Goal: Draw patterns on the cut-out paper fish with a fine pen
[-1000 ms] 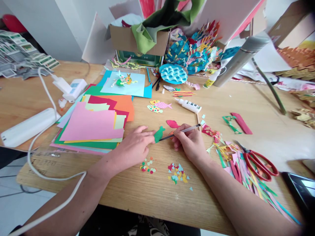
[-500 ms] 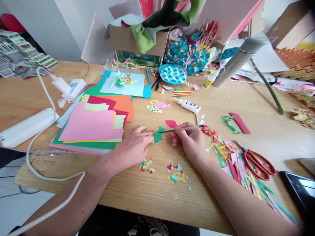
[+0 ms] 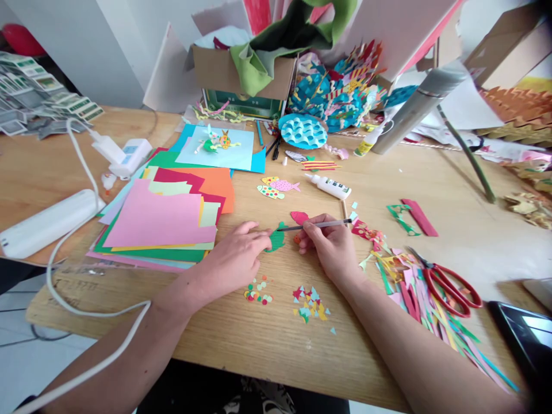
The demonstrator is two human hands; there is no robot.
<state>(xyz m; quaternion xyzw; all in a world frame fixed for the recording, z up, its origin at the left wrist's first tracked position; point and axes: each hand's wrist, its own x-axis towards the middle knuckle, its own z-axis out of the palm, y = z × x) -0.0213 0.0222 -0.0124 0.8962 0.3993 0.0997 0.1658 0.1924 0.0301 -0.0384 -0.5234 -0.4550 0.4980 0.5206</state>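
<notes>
On the wooden worktop [image 3: 267,339], the left hand [image 3: 235,260] lies with its grip open, fingertips flat on a green paper fish [image 3: 276,240] and pinning it down. The right hand [image 3: 331,248] has its grip closed around a thin brush [image 3: 321,225], whose dark tip touches the fish. A pink paper fish [image 3: 299,217] lies just beyond, and paper dots [image 3: 259,291] lie near the left wrist.

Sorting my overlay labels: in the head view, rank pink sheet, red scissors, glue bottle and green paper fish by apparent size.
Largest first:
pink sheet
red scissors, perhaps flattered by nearness
glue bottle
green paper fish
</notes>
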